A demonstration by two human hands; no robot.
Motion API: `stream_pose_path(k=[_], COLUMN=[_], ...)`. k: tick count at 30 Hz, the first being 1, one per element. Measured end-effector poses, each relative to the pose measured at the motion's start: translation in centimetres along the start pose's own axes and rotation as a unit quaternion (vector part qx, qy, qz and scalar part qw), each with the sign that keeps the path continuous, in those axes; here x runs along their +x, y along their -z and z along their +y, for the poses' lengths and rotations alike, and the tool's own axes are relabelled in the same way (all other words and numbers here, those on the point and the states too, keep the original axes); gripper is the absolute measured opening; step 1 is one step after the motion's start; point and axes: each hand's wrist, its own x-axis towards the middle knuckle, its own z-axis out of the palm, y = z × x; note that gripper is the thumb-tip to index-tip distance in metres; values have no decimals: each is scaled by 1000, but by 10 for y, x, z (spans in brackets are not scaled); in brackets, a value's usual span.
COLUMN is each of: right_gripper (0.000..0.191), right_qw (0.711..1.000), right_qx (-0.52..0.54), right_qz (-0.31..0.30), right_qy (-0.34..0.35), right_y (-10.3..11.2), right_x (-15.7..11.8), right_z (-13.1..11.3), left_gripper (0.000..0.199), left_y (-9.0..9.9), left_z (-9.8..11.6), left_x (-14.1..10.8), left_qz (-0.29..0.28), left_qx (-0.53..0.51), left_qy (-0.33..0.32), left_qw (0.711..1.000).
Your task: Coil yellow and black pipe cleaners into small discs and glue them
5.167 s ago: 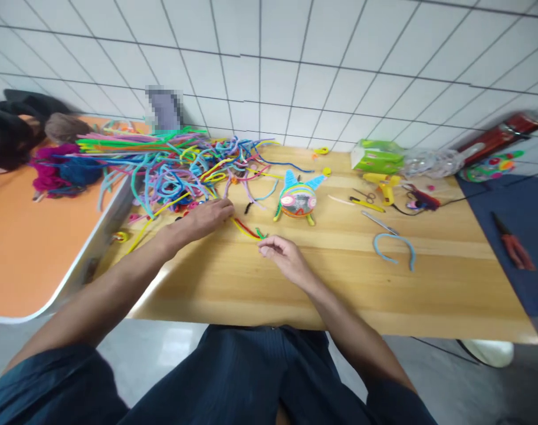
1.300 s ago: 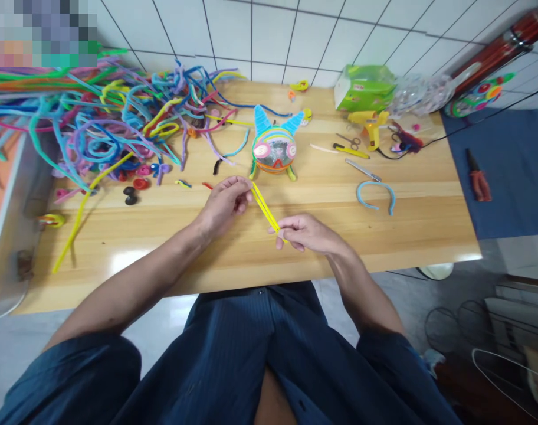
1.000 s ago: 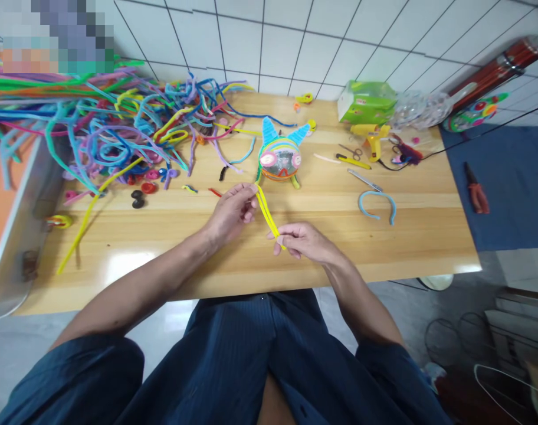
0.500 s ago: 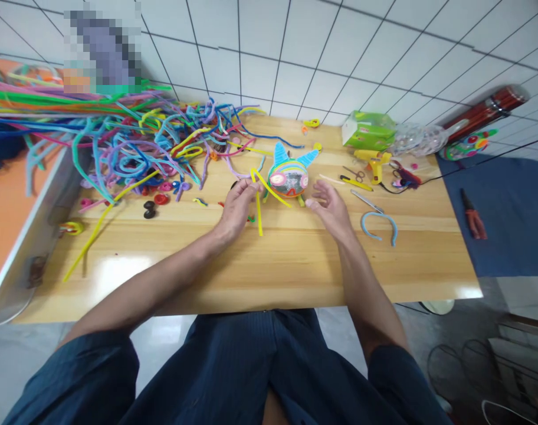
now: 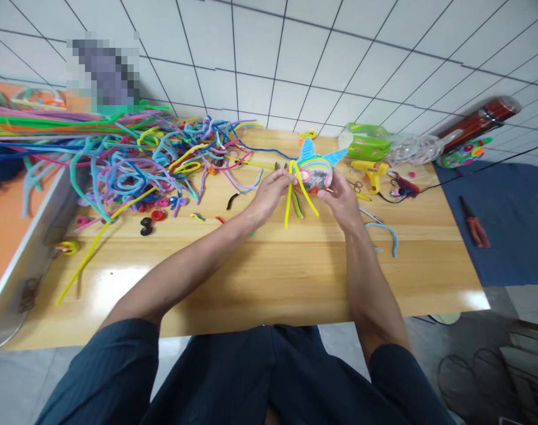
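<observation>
Pinched in the fingers of my left hand [image 5: 269,195] is a yellow pipe cleaner [image 5: 287,211], bent double with its two ends hanging down. My right hand [image 5: 343,203] grips the right side of a small animal figure [image 5: 321,178], thumb at its lower front. The figure has blue pointed ears, striped bands over the top, pink round pieces and a red mouth shape. It appears raised a little and tilted. The yellow pipe cleaner passes in front of the figure's left side; whether they touch I cannot tell.
Tangled pipe cleaners [image 5: 131,159] cover the back left, with black round pieces [image 5: 146,226] nearby. At right are a yellow glue gun [image 5: 371,173], a pale blue curved pipe cleaner [image 5: 393,236], a green packet [image 5: 366,140] and a red-brown flask [image 5: 481,121]. Pliers [image 5: 475,223] lie beyond the table's right edge.
My right hand has closed on the animal figure, which now sits further right in view. My left hand has moved right with the bent yellow pipe cleaner. The camera view has shifted slightly.
</observation>
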Motion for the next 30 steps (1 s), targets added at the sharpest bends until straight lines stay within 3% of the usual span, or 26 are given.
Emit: stream_pose_path(k=[4, 7, 9, 11, 14, 16, 18, 21, 25, 30], right_gripper=[95, 98, 97, 84, 46, 30, 24, 25, 28, 28], right_qw=[1000, 999, 995, 984, 960, 963, 957, 911, 869, 887], right_qx=[-3, -18, -41, -85, -158, -197, -265, -390, -468, -428], right_qz=[13, 27, 71, 150, 225, 175, 78, -6, -5, 59], right_qy=[-27, -42, -49, -54, -51, -61, -92, -136, -160, -163], right_y=[14, 17, 20, 22, 14, -3, -27, -64, -94, -93], right_x=[10, 7, 2, -8, -27, -39, -43, -33, -6, 0], right_z=[11, 22, 25, 24, 11, -3, -17, -30, -28, -21], left_gripper=[10, 11, 11, 13, 26, 30, 28, 26, 27, 35], left_y=[-21, -18, -10, 1, 21, 35, 47, 58, 62, 64], left_z=[-6, -10, -9, -4, 6, 11, 12, 9, 0, -5], left_x=[29, 29, 20, 4, -29, -53, -74, -94, -102, -106], left_qz=[1, 33, 49, 49, 42, 48, 43, 32, 38, 26], left_qx=[-50, -34, -17, -17, -29, -16, -5, -8, -26, -36], left_qy=[71, 84, 71, 58, 74, 88, 102, 111, 130, 150], left_qw=[996, 995, 996, 997, 996, 995, 994, 993, 990, 988])
